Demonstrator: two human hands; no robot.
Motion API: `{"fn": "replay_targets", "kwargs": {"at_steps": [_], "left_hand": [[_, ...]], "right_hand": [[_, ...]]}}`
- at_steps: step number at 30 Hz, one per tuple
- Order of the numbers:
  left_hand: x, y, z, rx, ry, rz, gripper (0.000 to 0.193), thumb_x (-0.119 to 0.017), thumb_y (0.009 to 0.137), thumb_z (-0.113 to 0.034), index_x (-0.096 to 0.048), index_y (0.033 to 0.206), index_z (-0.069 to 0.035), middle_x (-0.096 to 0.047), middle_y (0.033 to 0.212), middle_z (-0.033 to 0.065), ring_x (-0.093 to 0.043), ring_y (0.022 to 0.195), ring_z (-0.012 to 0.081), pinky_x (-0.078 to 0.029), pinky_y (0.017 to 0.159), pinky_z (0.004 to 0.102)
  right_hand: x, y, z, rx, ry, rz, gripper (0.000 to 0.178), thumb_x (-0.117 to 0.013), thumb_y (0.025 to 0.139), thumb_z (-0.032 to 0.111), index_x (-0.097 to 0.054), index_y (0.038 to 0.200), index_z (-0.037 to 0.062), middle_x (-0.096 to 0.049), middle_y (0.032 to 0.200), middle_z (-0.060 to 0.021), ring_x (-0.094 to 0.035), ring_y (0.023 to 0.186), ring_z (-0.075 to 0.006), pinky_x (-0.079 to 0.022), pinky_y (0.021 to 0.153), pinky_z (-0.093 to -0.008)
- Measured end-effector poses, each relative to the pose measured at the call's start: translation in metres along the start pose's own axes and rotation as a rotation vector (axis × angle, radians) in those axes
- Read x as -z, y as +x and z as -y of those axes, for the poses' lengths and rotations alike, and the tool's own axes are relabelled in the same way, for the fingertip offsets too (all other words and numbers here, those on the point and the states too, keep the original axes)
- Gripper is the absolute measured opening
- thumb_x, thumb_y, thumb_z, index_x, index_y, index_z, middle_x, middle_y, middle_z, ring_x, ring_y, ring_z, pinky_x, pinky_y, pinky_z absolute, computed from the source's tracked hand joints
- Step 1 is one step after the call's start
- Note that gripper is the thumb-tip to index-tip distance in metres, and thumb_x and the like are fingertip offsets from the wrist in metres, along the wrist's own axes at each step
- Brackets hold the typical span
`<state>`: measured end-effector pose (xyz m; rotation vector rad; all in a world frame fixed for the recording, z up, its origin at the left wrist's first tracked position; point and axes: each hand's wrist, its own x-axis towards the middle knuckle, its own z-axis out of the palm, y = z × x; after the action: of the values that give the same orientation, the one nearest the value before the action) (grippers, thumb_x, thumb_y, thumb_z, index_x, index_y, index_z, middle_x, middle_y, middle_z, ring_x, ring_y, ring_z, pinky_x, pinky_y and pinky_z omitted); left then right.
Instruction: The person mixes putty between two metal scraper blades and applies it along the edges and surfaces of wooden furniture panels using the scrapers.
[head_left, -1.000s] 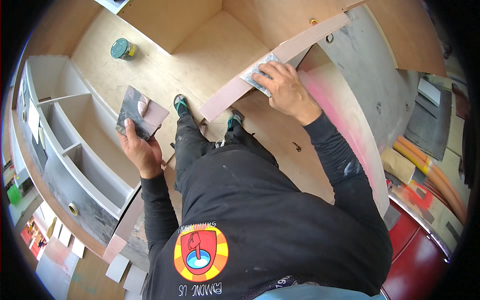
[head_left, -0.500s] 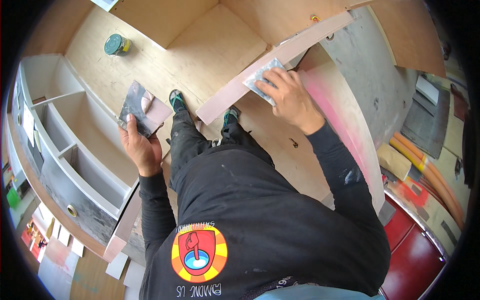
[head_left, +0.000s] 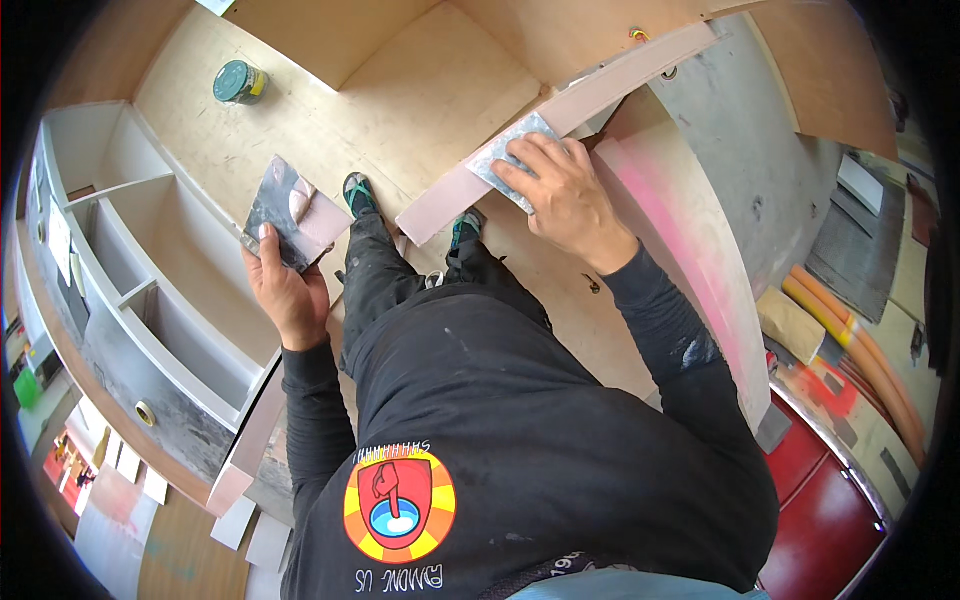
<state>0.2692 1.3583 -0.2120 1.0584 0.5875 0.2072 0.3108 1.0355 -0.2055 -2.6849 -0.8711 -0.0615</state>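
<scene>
Far left: green-topped tub (head_left: 233, 82), contents hidden | left hand (head_left: 287, 297) pinching putty-smeared board (head_left: 272, 215) | right hand (head_left: 572, 208) gripping grey spreader (head_left: 500, 162) on pink strip (head_left: 440, 204), shifted toward strip's near-left end

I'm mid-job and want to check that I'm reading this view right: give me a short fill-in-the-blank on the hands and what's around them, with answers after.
1. The left hand holds a dark board bearing ____-coloured paste.
2. The right hand holds a pale scraper, with the long strip lying ____ (over/under) it.
3. The lidded tin is nearer to the person's ____ hand.
4. The orange pipes lie toward the picture's ____ edge.

Missing words: pink; under; left; right.
</scene>
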Motion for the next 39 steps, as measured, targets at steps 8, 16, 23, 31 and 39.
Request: {"fn": "replay_targets", "kwargs": {"at_steps": [8, 16, 23, 31, 39], "left_hand": [[0.004, -0.001, -0.001, -0.034, 0.001, -0.002, 0.029, -0.050, 0.100, -0.017, -0.051, 0.127, -0.006, -0.063, 0.115, 0.0088, -0.066, 0.100, 0.0224, -0.058, 0.072, 0.0368], [0.001, -0.001, 0.003, -0.004, 0.009, 0.029, 0.029, -0.050, 0.101, -0.018, -0.052, 0.127, -0.006, -0.064, 0.115, 0.0088, -0.066, 0.100, 0.0223, -0.057, 0.073, 0.0370], [0.000, -0.001, 0.005, -0.006, -0.012, 0.030, 0.028, -0.051, 0.101, -0.018, -0.052, 0.126, -0.006, -0.063, 0.115, 0.0089, -0.065, 0.100, 0.0223, -0.056, 0.073, 0.0373], [-0.001, -0.004, 0.003, 0.017, 0.004, 0.021, 0.029, -0.051, 0.100, -0.018, -0.052, 0.126, -0.006, -0.063, 0.114, 0.0081, -0.065, 0.100, 0.0217, -0.055, 0.073, 0.0367], [0.004, -0.009, 0.002, 0.028, 0.016, -0.036, 0.028, -0.051, 0.101, -0.018, -0.052, 0.126, -0.006, -0.063, 0.115, 0.0077, -0.065, 0.100, 0.0209, -0.056, 0.072, 0.0357]], "right_hand": [[-0.002, 0.004, -0.002, -0.016, -0.008, 0.009, 0.042, -0.064, 0.071, -0.002, -0.068, 0.111, 0.0082, -0.061, 0.115, -0.0093, -0.055, 0.114, -0.0258, -0.040, 0.092, -0.0407], [-0.001, -0.007, 0.001, -0.030, -0.005, 0.025, 0.044, -0.066, 0.068, -0.003, -0.068, 0.111, 0.0086, -0.061, 0.114, -0.0081, -0.054, 0.114, -0.0259, -0.040, 0.091, -0.0410], [0.019, -0.036, 0.007, -0.143, 0.028, 0.253, 0.049, -0.067, 0.063, -0.006, -0.068, 0.110, 0.0095, -0.060, 0.115, -0.0074, -0.054, 0.115, -0.0263, -0.041, 0.088, -0.0407], [0.021, -0.012, -0.038, -0.018, -0.031, 0.009, 0.043, -0.062, 0.071, 0.002, -0.067, 0.113, 0.0082, -0.061, 0.116, -0.0096, -0.055, 0.114, -0.0271, -0.041, 0.091, -0.0411], [0.014, -0.001, -0.063, -0.034, -0.027, -0.016, 0.055, -0.063, 0.064, -0.009, -0.068, 0.115, 0.0125, -0.061, 0.117, -0.0068, -0.055, 0.117, -0.0278, -0.042, 0.094, -0.0405]]}}
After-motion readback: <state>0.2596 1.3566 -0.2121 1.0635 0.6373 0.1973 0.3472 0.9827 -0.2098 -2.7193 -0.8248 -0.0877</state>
